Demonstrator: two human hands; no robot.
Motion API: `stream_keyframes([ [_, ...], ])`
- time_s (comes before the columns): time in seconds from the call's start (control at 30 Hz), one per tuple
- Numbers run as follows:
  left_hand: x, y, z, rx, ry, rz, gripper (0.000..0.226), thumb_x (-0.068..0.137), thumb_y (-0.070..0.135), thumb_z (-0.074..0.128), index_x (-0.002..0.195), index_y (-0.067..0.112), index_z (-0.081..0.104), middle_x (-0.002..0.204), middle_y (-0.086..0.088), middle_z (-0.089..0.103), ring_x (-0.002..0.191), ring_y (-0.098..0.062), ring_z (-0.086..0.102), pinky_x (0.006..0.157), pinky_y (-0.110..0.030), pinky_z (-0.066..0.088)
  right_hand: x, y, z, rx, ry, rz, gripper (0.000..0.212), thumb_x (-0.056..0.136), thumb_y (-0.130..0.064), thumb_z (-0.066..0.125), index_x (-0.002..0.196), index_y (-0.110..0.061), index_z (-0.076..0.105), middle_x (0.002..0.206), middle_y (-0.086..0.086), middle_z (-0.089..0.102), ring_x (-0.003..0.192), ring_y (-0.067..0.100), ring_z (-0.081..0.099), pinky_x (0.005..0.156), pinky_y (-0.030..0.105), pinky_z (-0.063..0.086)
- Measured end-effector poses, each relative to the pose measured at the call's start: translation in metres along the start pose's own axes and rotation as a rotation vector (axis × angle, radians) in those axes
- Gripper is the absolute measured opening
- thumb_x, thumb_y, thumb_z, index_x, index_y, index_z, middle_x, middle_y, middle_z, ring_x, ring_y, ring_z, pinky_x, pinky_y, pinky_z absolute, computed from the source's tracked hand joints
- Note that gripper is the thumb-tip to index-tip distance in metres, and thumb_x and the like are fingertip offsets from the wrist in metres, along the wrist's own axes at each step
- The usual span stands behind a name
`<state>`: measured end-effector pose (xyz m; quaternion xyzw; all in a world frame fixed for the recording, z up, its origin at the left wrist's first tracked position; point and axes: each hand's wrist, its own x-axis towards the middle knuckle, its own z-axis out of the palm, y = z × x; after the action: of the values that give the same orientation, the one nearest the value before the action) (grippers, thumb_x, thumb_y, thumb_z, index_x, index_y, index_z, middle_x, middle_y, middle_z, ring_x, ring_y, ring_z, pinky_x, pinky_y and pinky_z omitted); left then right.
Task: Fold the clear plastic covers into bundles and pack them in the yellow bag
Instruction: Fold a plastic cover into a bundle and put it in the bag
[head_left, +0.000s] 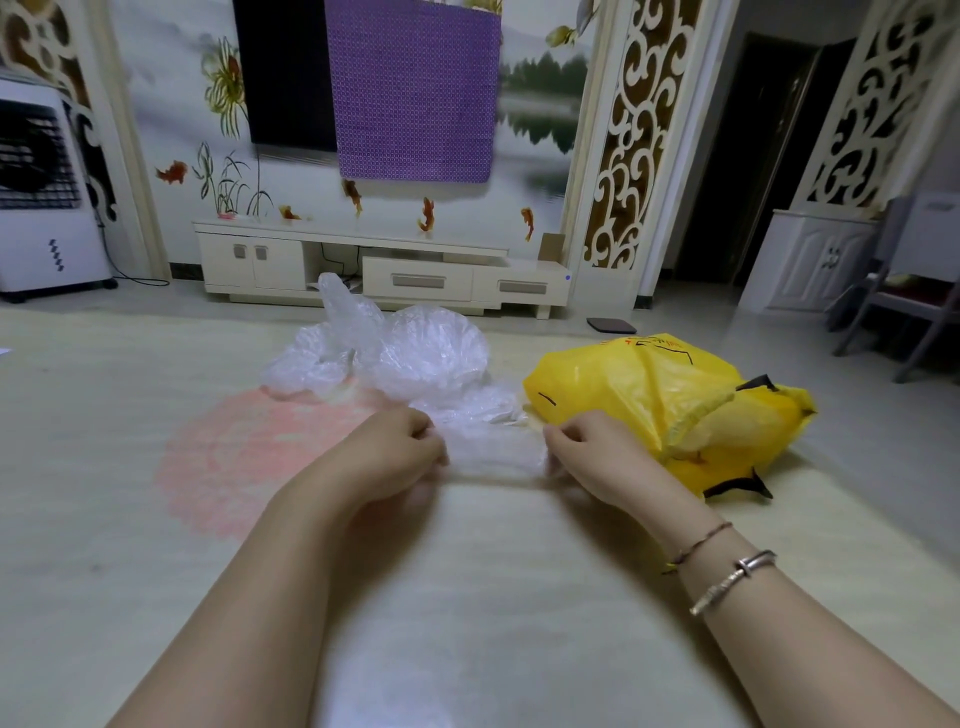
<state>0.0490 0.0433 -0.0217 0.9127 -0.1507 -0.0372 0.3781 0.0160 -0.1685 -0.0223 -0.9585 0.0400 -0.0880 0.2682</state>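
Living-room furniture fills the background: a low white TV cabinet (374, 260) along a painted wall, a purple cloth (415, 88) hanging above it, and a white air cooler (47, 192) at the far left. Nearer, a pale counter (467, 597) with a faded pink round print carries the work.

Both hands are on one clear plastic cover (493, 449), stretched flat between them just above the counter. The left hand (395, 452) has its fingers (415, 426) curled round one end, and the right hand (587, 452) pinches the other end the same way, so both are closed on the film. Behind it lies a loose heap of more clear covers (395, 348), crumpled and not yet folded. The yellow bag (665, 405) lies on its side just right of the right hand, its mouth slack and partly collapsed.

Judging from this, the fold is only begun. Thin film is slippery and springy, so it may slide out of a light pinch or spring open once let go, leaving a puffy wad rather than a tight bundle. The cover in hand touches the heap behind, so pulling could drag neighbours along. The floppy bag mouth may also close up when a bundle is pushed in one-handed
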Motion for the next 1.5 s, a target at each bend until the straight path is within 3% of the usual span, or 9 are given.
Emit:
stream_keyframes([
  [0.23, 0.007, -0.005, 0.009, 0.163, 0.132, -0.04, 0.028, 0.097, 0.022, 0.043, 0.073, 0.009, 0.051, 0.074, -0.004, 0.053, 0.073, -0.023, 0.049, 0.063, -0.031, 0.035, 0.0, 0.001, 0.009, -0.151, 0.086, 0.017, 0.043, 0.096, -0.032, 0.046, 0.058, -0.015, 0.039, 0.059, 0.006, 0.043, 0.065, 0.029, 0.045, 0.051, 0.035, 0.023],
  [0.43, 0.003, 0.002, 0.022, 0.401, 0.229, -0.157, 0.004, 0.09, 0.02, 0.045, 0.089, 0.016, 0.044, 0.095, -0.003, 0.054, 0.09, -0.028, 0.054, 0.069, -0.029, 0.034, 0.002, -0.004, 0.02, -0.422, 0.137, -0.024, 0.024, 0.099, -0.033, 0.041, 0.104, -0.012, 0.051, 0.107, 0.012, 0.061, 0.1, 0.033, 0.059, 0.064, 0.032, 0.032],
  [0.63, -0.004, 0.007, 0.019, 0.614, 0.276, -0.197, 0.036, 0.088, 0.02, 0.048, 0.122, 0.017, 0.039, 0.12, -0.005, 0.053, 0.112, -0.029, 0.048, 0.085, -0.032, 0.032, 0.003, -0.004, 0.022, -0.537, 0.125, -0.038, 0.033, 0.101, -0.035, 0.037, 0.121, -0.01, 0.044, 0.122, 0.011, 0.044, 0.103, 0.035, 0.057, 0.065, 0.032, 0.033],
  [0.83, 0.003, 0.01, 0.018, 0.04, 0.345, -0.004, 0.017, 0.089, 0.025, 0.053, 0.106, 0.021, 0.054, 0.117, 0.003, 0.056, 0.107, -0.022, 0.051, 0.089, -0.035, 0.041, 0.002, 0.003, 0.015, -0.202, 0.041, -0.111, 0.032, 0.093, -0.031, 0.053, 0.066, -0.019, 0.042, 0.085, 0.004, 0.05, 0.084, 0.022, 0.05, 0.062, 0.03, 0.03],
  [0.97, -0.004, 0.027, 0.018, -0.358, 0.167, 0.128, 0.04, 0.084, 0.051, 0.063, 0.112, 0.024, 0.058, 0.114, 0.012, 0.06, 0.107, -0.005, 0.055, 0.084, -0.022, 0.042, -0.002, -0.004, -0.002, 0.432, -0.065, -0.085, 0.037, 0.095, -0.018, 0.057, 0.063, -0.017, 0.039, 0.057, -0.004, 0.041, 0.049, 0.005, 0.043, 0.051, 0.023, 0.034],
  [1.13, -0.015, 0.033, 0.011, -0.302, -0.117, 0.099, 0.066, 0.061, 0.08, 0.056, 0.111, 0.038, 0.063, 0.107, 0.013, 0.066, 0.099, -0.002, 0.062, 0.08, -0.024, 0.051, -0.013, -0.011, -0.025, 0.898, -0.343, -0.134, 0.032, 0.093, -0.021, 0.06, 0.068, -0.016, 0.041, 0.065, 0.004, 0.055, 0.056, 0.017, 0.059, 0.054, 0.023, 0.042],
  [1.27, -0.016, 0.029, 0.003, -0.455, -0.302, 0.114, 0.048, 0.077, 0.063, 0.061, 0.102, 0.023, 0.072, 0.095, 0.0, 0.074, 0.091, -0.017, 0.069, 0.089, -0.033, 0.049, -0.013, -0.014, -0.026, 0.997, -0.334, -0.117, 0.029, 0.089, -0.025, 0.062, 0.066, -0.017, 0.046, 0.059, -0.002, 0.049, 0.049, 0.014, 0.039, 0.048, 0.021, 0.033],
  [1.43, -0.009, 0.028, 0.001, -0.596, -0.069, 0.029, 0.011, 0.085, 0.028, 0.069, 0.094, 0.023, 0.073, 0.091, 0.001, 0.072, 0.071, -0.003, 0.064, 0.064, -0.012, 0.047, -0.005, -0.014, -0.02, 1.049, -0.11, 0.042, 0.018, 0.093, -0.028, 0.059, 0.086, -0.013, 0.052, 0.074, 0.004, 0.053, 0.052, 0.016, 0.051, 0.047, 0.024, 0.038],
  [1.5, -0.004, 0.026, 0.002, -0.657, 0.078, -0.031, 0.011, 0.087, 0.021, 0.068, 0.096, 0.022, 0.072, 0.095, -0.002, 0.071, 0.071, -0.007, 0.063, 0.061, -0.016, 0.046, -0.001, -0.013, -0.013, 0.884, 0.044, -0.007, 0.013, 0.095, -0.028, 0.057, 0.096, -0.017, 0.051, 0.095, 0.002, 0.057, 0.077, 0.02, 0.063, 0.06, 0.026, 0.045],
])
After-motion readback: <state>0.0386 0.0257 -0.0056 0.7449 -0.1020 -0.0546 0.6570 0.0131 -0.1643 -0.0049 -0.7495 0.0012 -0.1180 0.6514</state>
